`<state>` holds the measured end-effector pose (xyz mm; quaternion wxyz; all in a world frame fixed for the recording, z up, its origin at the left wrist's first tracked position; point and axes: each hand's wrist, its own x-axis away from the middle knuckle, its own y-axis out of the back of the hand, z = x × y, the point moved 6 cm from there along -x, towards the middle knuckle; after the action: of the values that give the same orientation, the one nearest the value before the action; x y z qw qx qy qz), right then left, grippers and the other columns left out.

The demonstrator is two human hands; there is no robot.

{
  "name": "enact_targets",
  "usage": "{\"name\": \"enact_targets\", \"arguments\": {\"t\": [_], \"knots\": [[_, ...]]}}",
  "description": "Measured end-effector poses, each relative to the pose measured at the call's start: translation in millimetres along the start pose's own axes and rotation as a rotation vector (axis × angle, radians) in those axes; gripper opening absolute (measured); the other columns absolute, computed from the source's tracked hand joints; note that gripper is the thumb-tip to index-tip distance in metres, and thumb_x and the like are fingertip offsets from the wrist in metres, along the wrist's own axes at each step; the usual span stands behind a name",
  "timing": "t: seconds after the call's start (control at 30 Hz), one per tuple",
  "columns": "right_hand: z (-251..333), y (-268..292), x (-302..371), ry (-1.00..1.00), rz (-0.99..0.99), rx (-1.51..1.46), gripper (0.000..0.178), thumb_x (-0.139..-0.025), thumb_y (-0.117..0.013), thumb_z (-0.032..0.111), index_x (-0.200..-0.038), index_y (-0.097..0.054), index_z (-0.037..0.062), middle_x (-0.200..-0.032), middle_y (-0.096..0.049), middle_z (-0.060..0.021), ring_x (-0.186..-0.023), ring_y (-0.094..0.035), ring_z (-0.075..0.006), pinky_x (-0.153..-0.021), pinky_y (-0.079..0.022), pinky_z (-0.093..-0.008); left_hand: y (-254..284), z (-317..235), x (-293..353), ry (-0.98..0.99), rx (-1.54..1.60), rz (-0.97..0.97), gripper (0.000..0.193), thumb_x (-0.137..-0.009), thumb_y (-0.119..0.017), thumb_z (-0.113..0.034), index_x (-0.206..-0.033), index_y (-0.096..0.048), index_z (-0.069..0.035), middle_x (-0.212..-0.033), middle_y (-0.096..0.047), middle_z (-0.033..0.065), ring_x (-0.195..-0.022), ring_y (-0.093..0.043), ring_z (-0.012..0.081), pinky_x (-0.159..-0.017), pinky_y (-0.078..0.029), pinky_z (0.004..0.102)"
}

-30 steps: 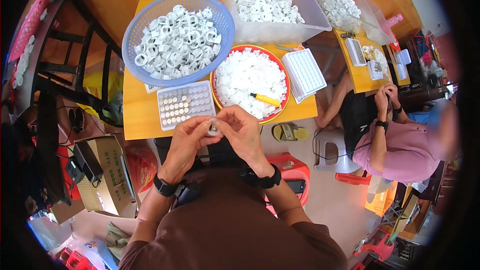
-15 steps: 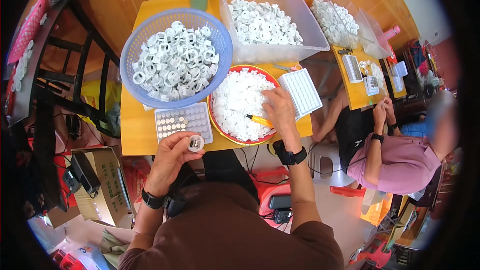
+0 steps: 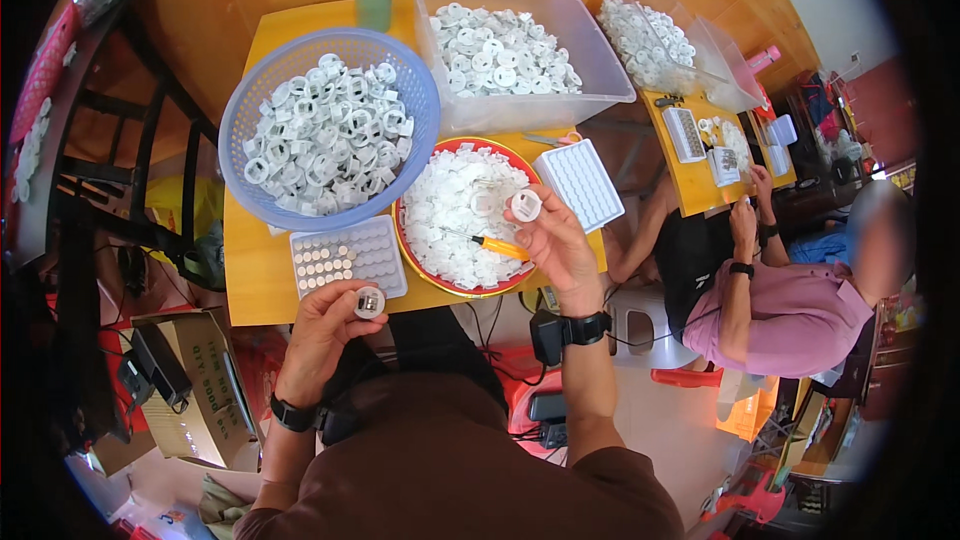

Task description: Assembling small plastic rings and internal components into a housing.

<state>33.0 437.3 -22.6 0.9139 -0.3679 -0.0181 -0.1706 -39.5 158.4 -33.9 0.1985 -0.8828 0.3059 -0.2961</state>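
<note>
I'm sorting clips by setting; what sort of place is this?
Probably a small assembly workshop: a blue basket and a clear bin, heaped with small plastic parts, and a co-worker seated at another table.

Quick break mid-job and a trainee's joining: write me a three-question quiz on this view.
1. The yellow-handled tool lies on:
A) the floor
B) white pieces in the red-rimmed basin
C) a chair
2. True or false: the left hand holds a round part while the right hand is empty.
3. Fill in: the blue basket stands to the ___ of the clear bin.

Key: 1 B; 2 false, the right hand holds a round white part; 3 left.
</note>
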Motion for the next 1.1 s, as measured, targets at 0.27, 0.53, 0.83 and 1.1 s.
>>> {"name": "enact_targets", "arguments": {"t": [0.27,0.53,0.83,1.1], "knots": [[-4,-16,9,-0.048,0.129,-0.18,0.036,-0.085,-0.055,0.006,-0.119,-0.044,0.0002,-0.112,-0.055,-0.0176,-0.102,-0.057,-0.0251,-0.076,-0.052,-0.0294,0,1,1,0.0,0.026,0.024,0.024,-0.091,-0.051,-0.016,-0.105,-0.057,0.003,-0.094,-0.062,0.0128,-0.079,-0.065,0.0206,-0.069,-0.056,0.0276],[-4,-17,10,-0.136,-0.067,-0.191,0.032,-0.087,-0.053,0.013,-0.116,-0.048,-0.0004,-0.109,-0.054,-0.0151,-0.096,-0.058,-0.0249,-0.073,-0.052,-0.0283,4,2,4,-0.006,0.026,0.011,0.025,-0.09,-0.052,-0.016,-0.106,-0.057,0.003,-0.095,-0.062,0.0144,-0.078,-0.065,0.02,-0.068,-0.056,0.0271],[21,7,-15,0.337,-0.323,1.193,0.022,-0.076,-0.067,0.017,-0.092,-0.061,0.0025,-0.084,-0.061,-0.0071,-0.079,-0.059,-0.0187,-0.07,-0.046,-0.0291,8,-1,10,-0.038,0.041,0.013,0.026,-0.09,-0.051,-0.017,-0.107,-0.056,0.003,-0.096,-0.062,0.0159,-0.077,-0.065,0.0189,-0.068,-0.056,0.0263],[-7,-9,-39,0.237,-0.191,1.74,0.023,-0.07,-0.068,0.018,-0.089,-0.063,0.0051,-0.091,-0.062,-0.0145,-0.084,-0.059,-0.0309,-0.073,-0.046,-0.0366,20,-10,20,-0.099,0.073,-0.018,0.026,-0.091,-0.05,-0.017,-0.107,-0.055,0.003,-0.098,-0.061,0.0164,-0.079,-0.065,0.0201,-0.069,-0.057,0.0274]]}}
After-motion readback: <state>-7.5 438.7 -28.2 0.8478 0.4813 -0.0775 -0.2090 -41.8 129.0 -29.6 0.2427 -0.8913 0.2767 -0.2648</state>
